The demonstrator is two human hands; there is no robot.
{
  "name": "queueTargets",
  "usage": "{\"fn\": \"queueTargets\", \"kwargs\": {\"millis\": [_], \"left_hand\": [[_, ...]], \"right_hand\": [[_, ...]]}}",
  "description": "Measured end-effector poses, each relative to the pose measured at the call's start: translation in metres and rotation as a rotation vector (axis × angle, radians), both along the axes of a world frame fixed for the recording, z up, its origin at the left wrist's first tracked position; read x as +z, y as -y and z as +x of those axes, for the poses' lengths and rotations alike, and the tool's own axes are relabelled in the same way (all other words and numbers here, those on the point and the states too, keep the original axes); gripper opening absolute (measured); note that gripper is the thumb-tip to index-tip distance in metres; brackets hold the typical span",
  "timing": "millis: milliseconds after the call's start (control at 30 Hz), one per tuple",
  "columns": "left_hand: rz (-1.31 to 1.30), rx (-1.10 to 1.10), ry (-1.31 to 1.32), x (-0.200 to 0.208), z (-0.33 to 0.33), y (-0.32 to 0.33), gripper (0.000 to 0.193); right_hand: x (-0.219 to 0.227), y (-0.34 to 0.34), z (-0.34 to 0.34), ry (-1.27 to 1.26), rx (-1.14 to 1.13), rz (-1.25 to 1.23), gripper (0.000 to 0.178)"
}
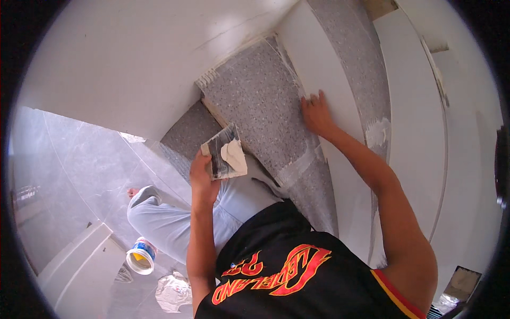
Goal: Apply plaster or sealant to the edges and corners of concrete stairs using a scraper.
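Observation:
My left hand [202,173] grips a flat, squarish putty board [217,166] by its left edge. A lump of off-white putty [234,154] sits on the board, with dark smears beside it. My right hand [317,116] reaches over a grey speckled stair tread [260,90]. Its fingertips are slightly apart and touch the seam where the tread meets the white riser [319,58]. No tool shows in that hand, though its palm side is hidden. Pale putty marks run along the seam and the tread's far corner.
More curved treads and white risers [414,106] rise to the right. A white wall [133,58] borders the stair at upper left. On the grey tiled floor below stand a small white bucket [141,260] and a crumpled white sheet [173,292]. My bent leg [164,218] lies beside them.

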State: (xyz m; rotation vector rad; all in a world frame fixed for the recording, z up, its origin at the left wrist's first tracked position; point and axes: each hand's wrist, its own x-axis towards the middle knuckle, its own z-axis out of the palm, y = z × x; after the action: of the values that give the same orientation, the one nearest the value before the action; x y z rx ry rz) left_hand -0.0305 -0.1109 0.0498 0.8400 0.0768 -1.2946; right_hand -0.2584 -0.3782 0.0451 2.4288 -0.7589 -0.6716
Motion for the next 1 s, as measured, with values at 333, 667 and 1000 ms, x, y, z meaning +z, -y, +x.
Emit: {"fn": "queueTargets", "kwargs": {"millis": [333, 667, 1000], "left_hand": [[-0.027, -0.017, 0.003, -0.001, -0.011, 0.002, 0.032], [-0.033, -0.009, 0.011, -0.001, -0.003, -0.001, 0.032], [-0.115, -0.089, -0.023, -0.009, -0.004, 0.001, 0.037]], "right_hand": [[0.000, 0.068, 0.027, 0.139, 0.159, -0.052, 0.049], [0.008, -0.001, -0.027, -0.032, 0.155, 0.040, 0.047], [0.022, -0.119, -0.106, -0.277, -0.050, 0.162, 0.064]]}}
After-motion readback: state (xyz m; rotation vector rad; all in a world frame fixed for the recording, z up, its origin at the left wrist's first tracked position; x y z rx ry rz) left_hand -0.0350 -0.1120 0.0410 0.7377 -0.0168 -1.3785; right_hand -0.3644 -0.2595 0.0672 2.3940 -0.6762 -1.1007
